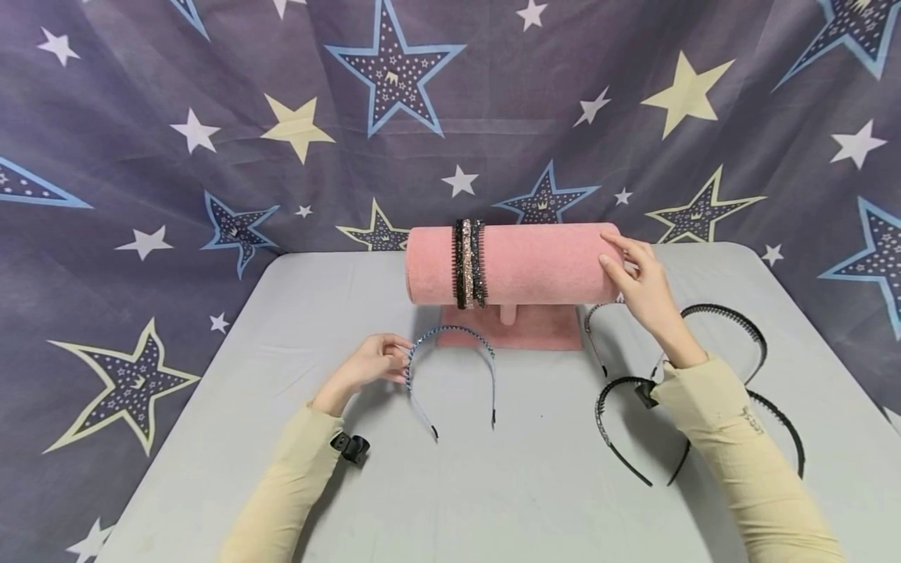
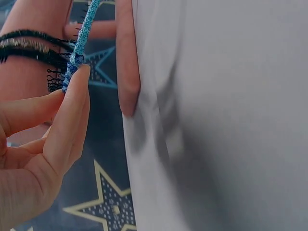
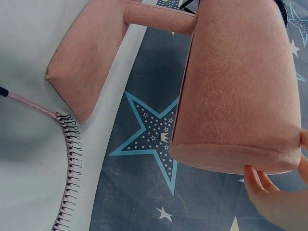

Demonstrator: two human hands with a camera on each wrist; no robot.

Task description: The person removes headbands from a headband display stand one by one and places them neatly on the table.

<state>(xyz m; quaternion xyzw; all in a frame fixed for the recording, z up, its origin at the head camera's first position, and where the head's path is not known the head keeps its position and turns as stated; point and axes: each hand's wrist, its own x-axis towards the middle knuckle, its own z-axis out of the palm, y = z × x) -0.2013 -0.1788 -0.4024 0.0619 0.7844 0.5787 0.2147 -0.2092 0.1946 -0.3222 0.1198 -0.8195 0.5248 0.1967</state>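
Left fingers [image 2: 69,111] — pinching headband [image 2: 84,33], right [image 1: 629,249] — touching roll [image 1: 549,262]

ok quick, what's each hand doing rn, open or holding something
Left hand: closed, pinching the blue headband.
Right hand: open, touching the right end of the pink roll.

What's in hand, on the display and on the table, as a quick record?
left hand: pinches the blue headband at its left side
right hand: touches the right end of the pink display roll
on roll: three glittery headbands, side by side, left of middle
loose headbands: on the gray tablecloth, near the right sleeve
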